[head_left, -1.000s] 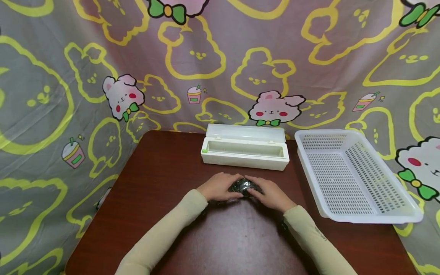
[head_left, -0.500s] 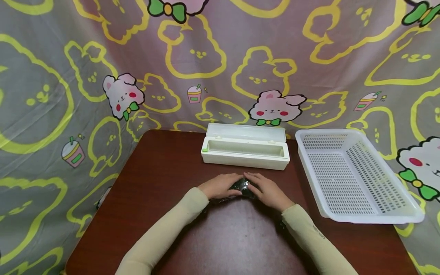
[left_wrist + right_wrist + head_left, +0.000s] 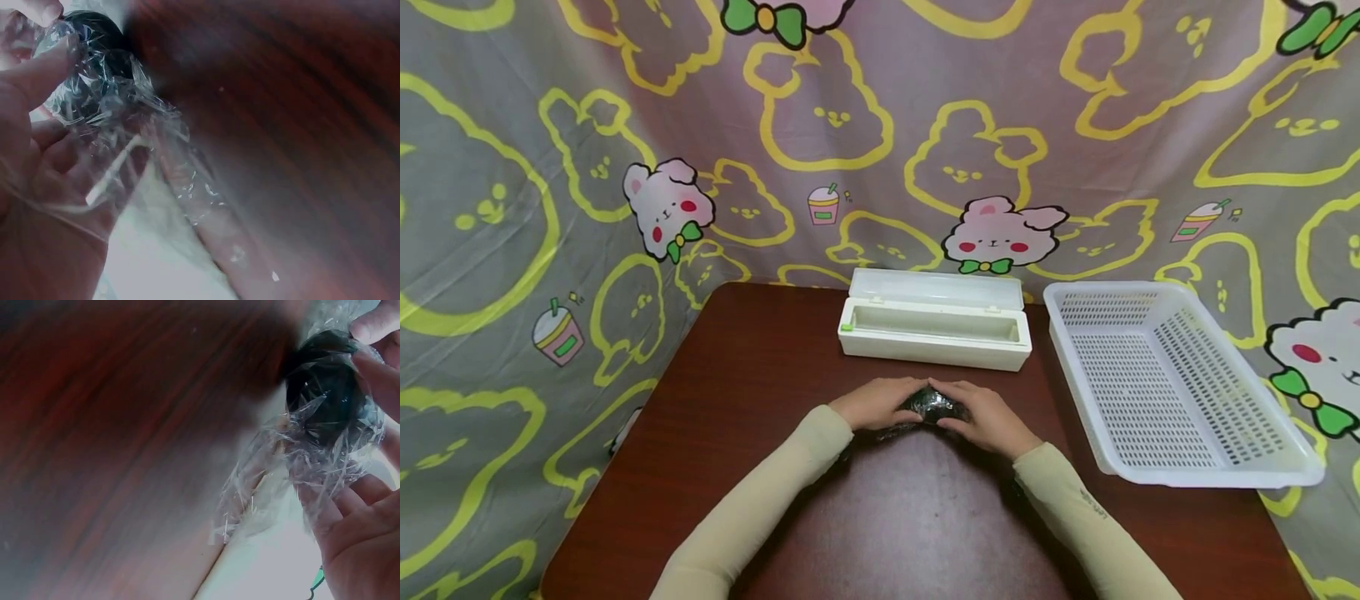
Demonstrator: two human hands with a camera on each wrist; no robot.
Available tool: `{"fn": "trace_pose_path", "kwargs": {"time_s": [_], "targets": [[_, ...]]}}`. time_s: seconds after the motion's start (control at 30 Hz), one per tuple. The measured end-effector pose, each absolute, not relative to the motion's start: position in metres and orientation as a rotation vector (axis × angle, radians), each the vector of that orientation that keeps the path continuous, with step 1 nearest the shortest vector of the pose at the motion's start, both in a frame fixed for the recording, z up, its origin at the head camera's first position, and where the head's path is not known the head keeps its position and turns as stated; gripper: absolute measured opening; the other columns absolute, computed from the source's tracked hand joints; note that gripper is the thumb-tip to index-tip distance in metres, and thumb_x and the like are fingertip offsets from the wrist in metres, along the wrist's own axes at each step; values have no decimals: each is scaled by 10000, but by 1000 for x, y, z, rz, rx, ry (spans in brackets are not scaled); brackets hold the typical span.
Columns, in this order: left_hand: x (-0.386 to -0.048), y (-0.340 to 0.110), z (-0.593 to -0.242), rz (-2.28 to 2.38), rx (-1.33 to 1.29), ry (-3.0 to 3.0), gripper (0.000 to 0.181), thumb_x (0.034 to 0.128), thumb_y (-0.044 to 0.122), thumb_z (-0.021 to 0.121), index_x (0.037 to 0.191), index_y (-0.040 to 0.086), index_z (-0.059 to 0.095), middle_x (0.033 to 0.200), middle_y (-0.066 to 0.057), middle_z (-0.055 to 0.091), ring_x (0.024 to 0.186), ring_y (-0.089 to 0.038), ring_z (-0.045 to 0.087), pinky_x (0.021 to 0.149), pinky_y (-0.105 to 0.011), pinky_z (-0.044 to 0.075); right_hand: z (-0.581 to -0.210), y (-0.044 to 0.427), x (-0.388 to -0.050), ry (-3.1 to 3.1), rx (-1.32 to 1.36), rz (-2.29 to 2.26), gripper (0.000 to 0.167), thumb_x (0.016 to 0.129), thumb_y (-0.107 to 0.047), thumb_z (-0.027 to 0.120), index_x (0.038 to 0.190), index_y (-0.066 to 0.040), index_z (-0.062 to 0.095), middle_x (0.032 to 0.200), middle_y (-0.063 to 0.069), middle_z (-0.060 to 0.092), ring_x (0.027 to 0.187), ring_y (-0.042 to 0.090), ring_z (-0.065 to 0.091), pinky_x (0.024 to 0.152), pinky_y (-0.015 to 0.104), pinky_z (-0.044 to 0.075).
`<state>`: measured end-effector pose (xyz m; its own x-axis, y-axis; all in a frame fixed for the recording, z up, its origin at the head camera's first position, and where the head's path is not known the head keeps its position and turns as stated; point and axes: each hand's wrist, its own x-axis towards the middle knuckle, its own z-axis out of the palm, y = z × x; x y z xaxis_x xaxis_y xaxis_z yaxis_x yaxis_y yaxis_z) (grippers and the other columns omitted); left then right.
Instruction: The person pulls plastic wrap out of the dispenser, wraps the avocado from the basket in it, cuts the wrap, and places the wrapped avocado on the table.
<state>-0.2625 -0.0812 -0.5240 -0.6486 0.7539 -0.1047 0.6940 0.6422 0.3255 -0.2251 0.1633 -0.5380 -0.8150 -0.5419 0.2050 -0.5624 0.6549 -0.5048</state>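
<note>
A dark, rounded, glossy thing (image 3: 936, 405) in crinkled clear plastic film is held just above the table between both hands; its kind is hidden by film and fingers. My left hand (image 3: 877, 405) grips its left side, thumb nearest me. From the right, my right hand (image 3: 990, 418) grips it too, and the fingertips of the two hands nearly meet at the far side. Loose film (image 3: 187, 187) trails past the left palm in the left wrist view. Another loose tail of film (image 3: 253, 487) hangs beside the right hand in the right wrist view.
Beyond the hands stands a long white box (image 3: 934, 348) with its lid raised and a small green piece at its left end. A white perforated plastic basket (image 3: 1078, 383) is at the right on the brown table (image 3: 715, 400). Patterned cloth (image 3: 880, 100) hangs behind.
The wrapped thing has turned slightly between my hands, and my fingers have shifted on it. Both arms stay nearly in place; the box and basket have not moved.
</note>
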Motion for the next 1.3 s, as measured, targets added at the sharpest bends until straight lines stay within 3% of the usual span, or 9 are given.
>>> {"fn": "trace_pose_path", "kwargs": {"time_s": [0.1,0.2,0.37,0.47,0.63,0.77,0.97,1.2,1.3], "targets": [[-263,-82,-522,294,1205,2692,713,1019,433,646,1598,109,385,1537,-75,547,1399,-240,539,1182,-420,417,-538,164,-226,-2824,930,868,656,899,-279,823,1494,-160,574,1241,111,702,1123,284,694,973,476,559],[-261,-84,-517,265,1256,2788,701,954,443,738,1537,158,474,1480,-13,592,1361,-214,557,1159,-422,431,-539,164,-227,-2838,903,849,640,899,-308,820,1477,-158,589,1228,107,703,1110,282,692,970,482,555],[-252,-88,-507,245,1437,2878,432,911,390,804,1295,238,679,1261,74,691,1217,-153,606,1101,-370,456,-538,164,-227,-2876,851,851,651,900,-363,814,1474,-157,587,1217,90,695,1086,255,684,953,467,553],[-243,-90,-506,167,1535,2885,358,952,359,759,1283,234,704,1200,77,727,1174,-145,627,1113,-351,444,-537,165,-225,-2891,832,894,628,937,-411,766,1481,-155,582,1218,76,683,1061,228,673,928,453,551],[-226,-94,-510,88,1490,2925,437,981,351,721,1385,198,651,1301,24,714,1241,-192,631,1149,-397,443,-533,169,-223,-2877,792,1025,472,1051,-424,591,1444,-163,625,1227,46,682,1082,222,668,933,472,542],[-220,-94,-516,135,1432,2925,510,983,349,714,1439,155,594,1377,-30,676,1281,-223,617,1143,-410,455,-532,175,-222,-2826,761,1073,343,1085,-358,540,1331,-193,713,1156,-2,713,1074,193,681,943,460,542],[-223,-92,-522,312,1354,2865,614,979,290,731,1509,125,470,1303,-57,693,1210,-223,657,1076,-396,513,-534,182,-218,-2802,795,1037,295,1070,-306,582,1297,-194,732,1075,-45,716,944,115,655,853,380,535],[-233,-90,-524,478,1345,2709,681,972,164,738,1568,139,410,1497,-62,569,1333,-211,583,1117,-360,488,-533,187,-214,-2798,858,1049,320,1011,-179,680,1326,-131,709,1198,18,752,1088,191,712,951,445,576],[-238,-90,-525,537,1388,2662,686,945,94,755,1555,138,443,1548,-54,529,1366,-215,559,1134,-345,474,-533,188,-212,-2805,878,1065,373,972,-123,723,1344,-136,696,1156,7,762,1046,160,719,934,428,589]]}}
